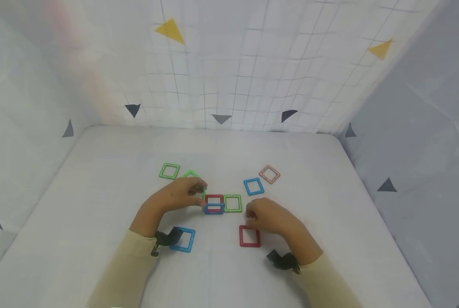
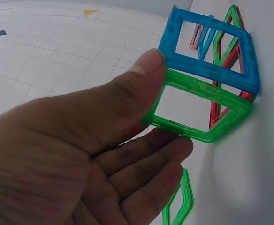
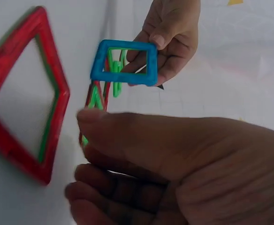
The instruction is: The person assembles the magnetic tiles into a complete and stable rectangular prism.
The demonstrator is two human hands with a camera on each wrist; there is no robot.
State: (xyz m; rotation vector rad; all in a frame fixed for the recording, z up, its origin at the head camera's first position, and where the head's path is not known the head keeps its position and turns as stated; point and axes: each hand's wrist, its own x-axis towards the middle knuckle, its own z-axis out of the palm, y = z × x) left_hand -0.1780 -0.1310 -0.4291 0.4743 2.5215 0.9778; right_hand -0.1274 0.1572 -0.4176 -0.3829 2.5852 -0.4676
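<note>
Beside a small build of magnetic tile frames, my left hand [image 1: 181, 194] pinches an upright green square tile [image 2: 198, 89], its thumb at the corner by an upright blue square tile [image 2: 212, 72]. Both stand at edges of a flat red square tile [image 1: 214, 198]. A flat green square tile [image 1: 233, 210] adjoins that red one on the right. My right hand [image 1: 273, 217] hovers right of it with loosely curled fingers, and no tile shows between them. Closest to this hand lies another red square tile [image 3: 57, 84], with green showing along its edge in the right wrist view.
Behind the build lie a blue square tile [image 1: 254, 193], an orange square tile [image 1: 269, 167], a green square tile [image 1: 169, 177] and a partly covered green tile [image 1: 191, 173]. Another blue square tile [image 1: 191, 241] lies by the left wrist strap. White sheets enclose the white table [image 1: 214, 282].
</note>
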